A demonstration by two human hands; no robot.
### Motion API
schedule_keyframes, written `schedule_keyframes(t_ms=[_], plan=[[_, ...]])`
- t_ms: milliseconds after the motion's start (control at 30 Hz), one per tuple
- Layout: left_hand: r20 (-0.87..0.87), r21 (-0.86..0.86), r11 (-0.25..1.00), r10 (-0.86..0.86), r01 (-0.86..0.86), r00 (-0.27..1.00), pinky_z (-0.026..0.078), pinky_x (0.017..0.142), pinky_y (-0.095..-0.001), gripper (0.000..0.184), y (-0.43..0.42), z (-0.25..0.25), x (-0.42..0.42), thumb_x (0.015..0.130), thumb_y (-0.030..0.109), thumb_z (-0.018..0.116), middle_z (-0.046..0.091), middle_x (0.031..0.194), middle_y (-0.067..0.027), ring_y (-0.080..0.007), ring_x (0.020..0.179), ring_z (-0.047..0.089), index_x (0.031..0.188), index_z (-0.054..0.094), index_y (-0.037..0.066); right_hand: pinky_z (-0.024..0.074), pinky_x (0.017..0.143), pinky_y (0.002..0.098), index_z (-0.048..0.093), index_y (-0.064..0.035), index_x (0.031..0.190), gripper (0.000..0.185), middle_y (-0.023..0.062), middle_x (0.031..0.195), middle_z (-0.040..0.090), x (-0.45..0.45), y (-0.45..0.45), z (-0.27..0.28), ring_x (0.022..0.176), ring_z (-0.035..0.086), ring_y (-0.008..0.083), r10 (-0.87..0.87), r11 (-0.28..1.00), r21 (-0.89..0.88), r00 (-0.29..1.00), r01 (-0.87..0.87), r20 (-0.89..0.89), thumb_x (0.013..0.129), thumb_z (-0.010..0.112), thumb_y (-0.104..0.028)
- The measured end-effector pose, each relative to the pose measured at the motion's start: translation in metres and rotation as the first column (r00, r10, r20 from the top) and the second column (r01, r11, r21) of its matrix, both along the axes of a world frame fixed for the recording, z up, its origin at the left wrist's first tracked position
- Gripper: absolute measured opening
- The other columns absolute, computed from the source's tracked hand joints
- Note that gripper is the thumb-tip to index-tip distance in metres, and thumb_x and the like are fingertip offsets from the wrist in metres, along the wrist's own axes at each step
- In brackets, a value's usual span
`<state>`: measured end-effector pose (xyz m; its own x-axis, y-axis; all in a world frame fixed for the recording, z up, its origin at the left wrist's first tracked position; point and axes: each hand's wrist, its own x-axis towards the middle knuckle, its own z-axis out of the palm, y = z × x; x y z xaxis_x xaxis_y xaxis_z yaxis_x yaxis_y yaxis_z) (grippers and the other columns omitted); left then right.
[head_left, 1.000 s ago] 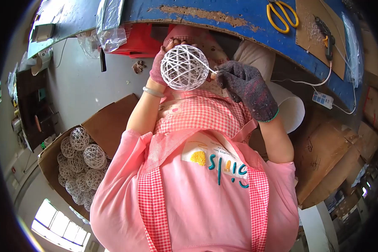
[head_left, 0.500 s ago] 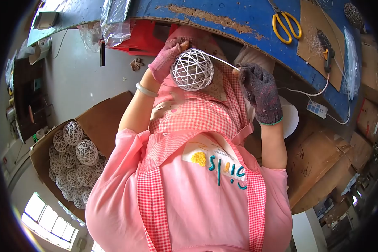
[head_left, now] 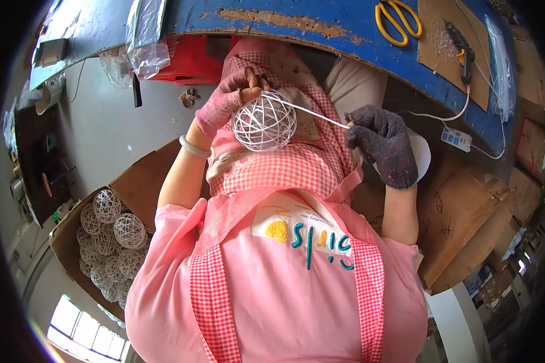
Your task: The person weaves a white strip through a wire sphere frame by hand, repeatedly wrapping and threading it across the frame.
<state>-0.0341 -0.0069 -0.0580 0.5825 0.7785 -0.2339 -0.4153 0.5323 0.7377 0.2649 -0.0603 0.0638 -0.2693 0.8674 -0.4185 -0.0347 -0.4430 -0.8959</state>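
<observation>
A white openwork ball of wound strands hangs over my lap, its top edge pinched by my left hand, which wears a pink fingerless glove. From the top of the ball a white strand runs taut to the right. My right hand, in a dark grey knitted glove, holds the far end of this strand between its fingertips. The two hands are apart, with the strand between them.
A blue table with a worn edge carries yellow-handled scissors, a glue gun on cardboard and plastic bags. Several white balls fill a cardboard box at the left. A power strip hangs at the right.
My right hand has moved right and down, away from the ball, and the strand between them is longer. My left fingers have shifted from behind the ball to its top edge.
</observation>
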Motion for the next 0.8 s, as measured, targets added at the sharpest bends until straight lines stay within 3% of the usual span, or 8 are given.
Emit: schedule_keyframes(t_ms=[100,167,233,333,433,567,667,800], plan=[[-0.204,-0.007,0.999,0.046,-0.048,0.978,0.044,0.073,-0.0225,0.010,-0.001,0.014,-0.003,0.089,0.010,0.065,0.058,0.090,-0.0004,-0.0069,0.084,0.052,0.084,0.057,0.007,0.0357,0.043,0.0199,0.065,0.0005,0.092,0.014,0.0049,0.075,0.067,-0.001,-0.005,0.007,0.055,0.055,0.0064,0.011,1.000,0.007,1.000,-0.012,0.024,0.085,0.070,-0.011],[-0.582,0.122,0.992,0.090,-0.022,0.808,0.046,0.072,-0.0221,0.014,-0.002,0.015,-0.002,0.089,0.015,0.068,0.059,0.086,0.0009,-0.0052,0.081,0.053,0.088,0.059,0.004,0.0387,0.045,0.0200,0.065,0.0013,0.093,0.012,0.0059,0.075,0.067,-0.004,-0.010,-0.002,0.057,0.057,0.0079,-0.016,0.999,0.045,0.998,0.019,-0.061,0.086,0.069,-0.008],[-0.593,0.183,0.981,0.158,-0.059,0.789,0.047,0.068,-0.0227,0.013,-0.008,0.024,-0.001,0.088,0.012,0.067,0.060,0.079,-0.0003,-0.0062,0.077,0.055,0.091,0.061,0.000,0.0417,0.048,0.0200,0.065,0.0022,0.094,0.011,0.0068,0.076,0.067,-0.006,-0.010,-0.003,0.059,0.058,0.0094,-0.039,0.995,0.084,0.988,0.052,-0.149,0.086,0.068,-0.005],[-0.791,0.285,0.958,0.229,0.010,0.567,0.049,0.074,-0.0226,0.015,-0.017,0.040,-0.008,0.090,0.010,0.063,0.068,0.088,-0.0037,-0.0072,0.081,0.059,0.097,0.067,-0.003,0.0490,0.057,0.0231,0.063,0.0048,0.097,0.013,0.0100,0.079,0.067,-0.009,-0.006,0.008,0.065,0.063,0.0133,0.081,0.996,-0.022,0.996,-0.082,-0.047,0.086,0.067,0.000],[-0.805,0.301,0.953,0.268,-0.025,0.530,0.050,0.073,-0.0226,0.015,-0.021,0.040,-0.010,0.091,0.009,0.063,0.069,0.090,-0.0039,-0.0072,0.082,0.060,0.099,0.067,-0.003,0.0503,0.060,0.0238,0.063,0.0057,0.100,0.015,0.0108,0.080,0.067,-0.014,-0.005,0.011,0.069,0.065,0.0139,0.072,0.988,-0.122,0.984,-0.092,-0.161,0.087,0.067,-0.001],[-0.831,0.269,0.963,0.240,-0.017,0.502,0.050,0.075,-0.0222,0.014,-0.003,0.041,-0.006,0.092,0.009,0.063,0.070,0.092,-0.0045,-0.0075,0.083,0.061,0.099,0.067,-0.002,0.0486,0.056,0.0231,0.063,0.0051,0.100,0.018,0.0104,0.079,0.067,-0.022,0.000,0.016,0.069,0.065,0.0132,0.105,0.994,0.015,0.982,-0.104,-0.156,0.086,0.069,-0.004],[-0.497,0.318,0.945,0.232,-0.073,0.836,0.050,0.080,-0.0240,0.013,0.015,0.028,-0.004,0.095,0.011,0.060,0.070,0.099,-0.0065,-0.0088,0.089,0.061,0.099,0.066,0.000,0.0470,0.053,0.0226,0.063,0.0043,0.099,0.018,0.0096,0.078,0.067,-0.028,0.005,0.031,0.066,0.063,0.0109,0.169,0.986,0.013,0.973,-0.169,-0.158,0.086,0.070,-0.005],[-0.310,0.300,0.942,0.244,-0.149,0.919,0.052,0.082,-0.0264,0.012,0.035,0.001,-0.005,0.096,0.012,0.059,0.070,0.100,-0.0068,-0.0093,0.091,0.062,0.097,0.063,0.000,0.0446,0.052,0.0220,0.064,0.0008,0.096,0.011,0.0064,0.081,0.068,-0.047,-0.010,0.019,0.063,0.057,0.0061,0.146,0.988,0.065,0.975,-0.137,-0.168,0.088,0.068,-0.006]])
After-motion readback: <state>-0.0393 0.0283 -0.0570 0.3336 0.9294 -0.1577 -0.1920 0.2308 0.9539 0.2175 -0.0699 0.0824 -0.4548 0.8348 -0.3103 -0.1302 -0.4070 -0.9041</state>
